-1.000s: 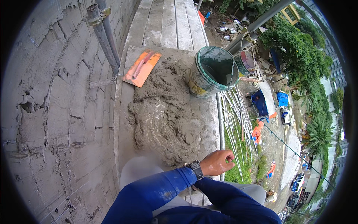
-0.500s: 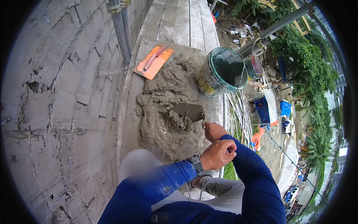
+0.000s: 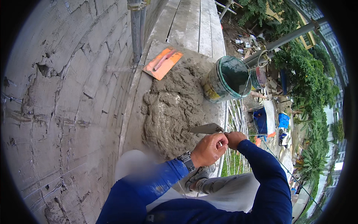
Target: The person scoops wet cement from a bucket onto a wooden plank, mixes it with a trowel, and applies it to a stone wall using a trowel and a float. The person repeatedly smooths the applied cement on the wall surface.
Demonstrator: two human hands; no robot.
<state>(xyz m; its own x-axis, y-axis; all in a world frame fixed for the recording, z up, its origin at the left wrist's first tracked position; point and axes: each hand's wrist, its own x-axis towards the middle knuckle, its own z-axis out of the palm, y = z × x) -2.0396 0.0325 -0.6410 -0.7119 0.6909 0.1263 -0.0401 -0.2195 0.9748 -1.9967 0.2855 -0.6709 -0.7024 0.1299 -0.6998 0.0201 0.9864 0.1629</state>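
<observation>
Grey trowel (image 3: 206,129), handle hidden | right fingers (image 3: 230,138): clamped on it | left fingers (image 3: 221,137): curled, closure unclear

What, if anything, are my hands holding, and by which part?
The right hand grips a trowel at its handle end; whether the curled left hand holds anything cannot be told.

Right fingers (image 3: 230,139) gripping trowel (image 3: 207,129), grey mortar heap (image 3: 173,112), orange float (image 3: 163,63), bucket (image 3: 216,82)

The 2 bent arms bring the hands close together. The left hand (image 3: 207,152) has its fingers (image 3: 217,139) loosely curled; the left forearm (image 3: 164,177) slants up rightward. The right hand (image 3: 235,139) is closed, its forearm (image 3: 263,158) angled up leftward.
</observation>
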